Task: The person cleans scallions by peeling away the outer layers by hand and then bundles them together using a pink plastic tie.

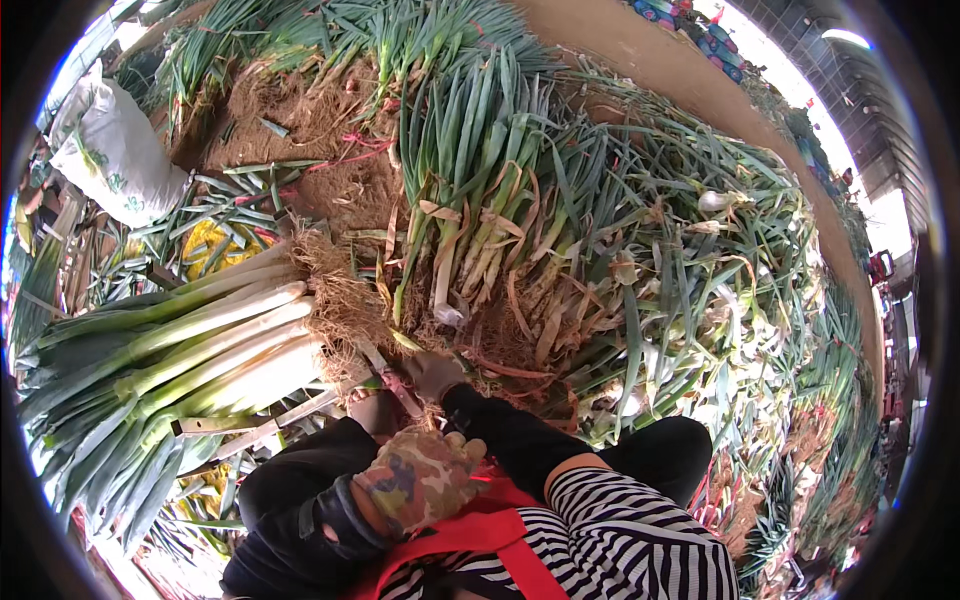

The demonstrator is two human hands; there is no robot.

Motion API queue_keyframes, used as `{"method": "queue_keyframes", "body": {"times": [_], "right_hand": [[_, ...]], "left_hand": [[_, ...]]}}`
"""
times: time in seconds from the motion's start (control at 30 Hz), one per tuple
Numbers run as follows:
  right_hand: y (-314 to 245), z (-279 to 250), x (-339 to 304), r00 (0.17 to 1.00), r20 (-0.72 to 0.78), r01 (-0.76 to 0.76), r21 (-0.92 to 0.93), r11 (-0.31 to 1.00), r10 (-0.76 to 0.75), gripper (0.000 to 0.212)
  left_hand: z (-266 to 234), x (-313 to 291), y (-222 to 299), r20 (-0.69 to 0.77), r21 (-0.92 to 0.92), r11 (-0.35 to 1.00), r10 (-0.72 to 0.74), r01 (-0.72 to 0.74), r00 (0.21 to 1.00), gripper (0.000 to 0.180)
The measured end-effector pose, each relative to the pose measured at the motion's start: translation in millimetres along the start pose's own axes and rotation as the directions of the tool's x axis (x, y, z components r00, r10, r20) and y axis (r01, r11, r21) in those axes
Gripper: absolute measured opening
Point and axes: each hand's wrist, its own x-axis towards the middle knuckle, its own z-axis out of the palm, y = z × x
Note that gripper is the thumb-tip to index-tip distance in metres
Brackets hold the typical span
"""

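Observation:
My left hand (425, 480), in a camouflage glove, is held close to my body with its fingers curled; whatever they hold is hidden. Just beyond it, a narrow flat strip (400, 388), partly metallic and partly pinkish, slants toward the roots. My right hand (435, 376), in a dull dark glove, reaches down beside that strip; its fingers are too unclear to read. A short yellow-green leaf piece (405, 341) lies by its fingertips. Left of the hands, thick leeks (230, 345) lie stacked, their brown roots (335, 290) pointing toward me.
A metal frame (255, 435) shows under the leeks. Thin green onions (480, 150) stand bunched ahead. Trimmed leaves and stalks (690, 300) heap up at right. A white sack (115, 150) leans at far left, near a yellow sack (215, 250). Pink ties (355, 150) lie on soil.

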Motion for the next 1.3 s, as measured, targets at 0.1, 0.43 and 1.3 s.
{"method": "queue_keyframes", "body": {"times": [0.1,0.43,1.3], "right_hand": [[22.1,-16.5,38.8,0.934,-0.354,-0.019,0.112,0.994,0.058,0.043],[38.7,-32.3,122.9,0.818,-0.215,-0.574,-0.24,0.783,0.534,0.054],[-1.7,-172.4,-126.9,0.949,0.069,-0.142,0.965,0.22,0.309,0.031]], "left_hand": [[-13.2,3.7,8.6,-0.018,-0.047,0.999,0.021,-0.022,1.0,0.049],[-39.4,0.9,-12.8,-0.03,-0.05,0.997,-0.065,0.064,0.997,0.045],[49.9,115.3,-56.9,-0.08,-0.64,0.722,-0.402,0.262,0.912,0.072]]}}
